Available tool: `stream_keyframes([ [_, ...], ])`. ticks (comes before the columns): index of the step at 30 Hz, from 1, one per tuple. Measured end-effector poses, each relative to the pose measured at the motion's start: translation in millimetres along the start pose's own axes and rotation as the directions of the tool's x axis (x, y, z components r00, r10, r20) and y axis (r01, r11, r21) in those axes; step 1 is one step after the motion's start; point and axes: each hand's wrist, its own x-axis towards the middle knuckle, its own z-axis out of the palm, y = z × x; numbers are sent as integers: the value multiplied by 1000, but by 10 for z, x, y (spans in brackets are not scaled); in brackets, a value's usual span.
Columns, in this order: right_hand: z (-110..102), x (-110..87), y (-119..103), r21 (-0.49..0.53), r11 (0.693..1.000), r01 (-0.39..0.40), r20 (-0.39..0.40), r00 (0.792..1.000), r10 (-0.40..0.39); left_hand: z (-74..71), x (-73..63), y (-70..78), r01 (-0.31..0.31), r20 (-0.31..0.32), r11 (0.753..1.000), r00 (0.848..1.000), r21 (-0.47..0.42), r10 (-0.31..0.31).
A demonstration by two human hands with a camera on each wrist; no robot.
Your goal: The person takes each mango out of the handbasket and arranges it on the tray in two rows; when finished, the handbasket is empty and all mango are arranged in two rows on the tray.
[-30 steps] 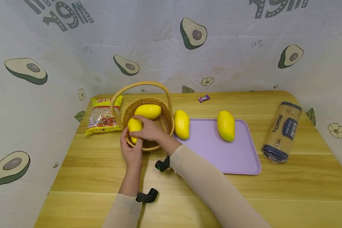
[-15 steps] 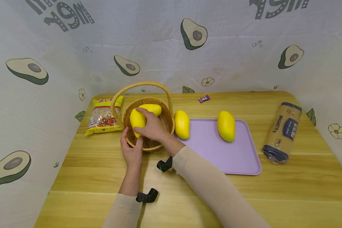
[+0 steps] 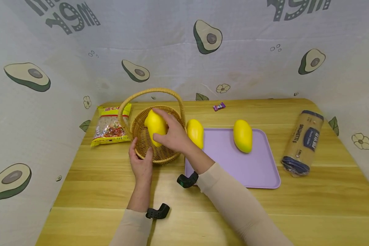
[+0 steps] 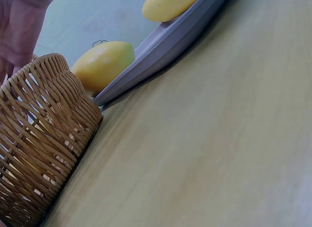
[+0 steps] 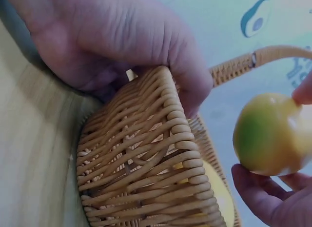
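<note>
My right hand [image 3: 173, 136] grips a yellow mango [image 3: 156, 127] over the wicker basket [image 3: 138, 131]; the right wrist view shows this mango's green patch, held up above the rim. With the thumb inside and fingers outside, my left hand [image 3: 142, 167] holds the basket's near left rim. Another mango [image 5: 220, 193] lies inside the basket, mostly hidden behind the held one in the head view. Right of the basket, a mango [image 3: 195, 132] rests at the left edge of the lilac tray [image 3: 230, 167]. One more mango [image 3: 242, 136] is on the tray's far part.
A yellow bag of dry food [image 3: 110, 126] lies behind the basket to the left. A purple-wrapped candy [image 3: 219, 106] is near the table's back edge. At the right lies a spaghetti pack [image 3: 303, 142]. The basket's tall handle [image 3: 153, 90] arches over its opening.
The right hand has lifted the mango from beside the left hand, away and to the right over the basket's middle. My left hand stays at the rim, no longer touching the mango.
</note>
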Motion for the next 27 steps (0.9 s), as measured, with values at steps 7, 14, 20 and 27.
stream_keyframes([
  [7, -26, -237, 26, 121, 993, 6, 46, 999, -12, -15, 9, -9, 5, 8, 1000, 1000, 23, -5],
  [14, -71, -479, 43, 148, 988, -36, 85, 996, 24, -22, -11, -15, 5, 21, 1000, 1000, 12, -5],
  [20, -207, -665, 50, 106, 993, -57, 117, 992, 44, -17, -14, -9, -1, 7, 1000, 1000, 8, 1],
  [27, -410, -801, 51, 144, 984, -108, 68, 993, 99, -12, -8, -4, -5, 12, 1000, 1000, 6, 5],
])
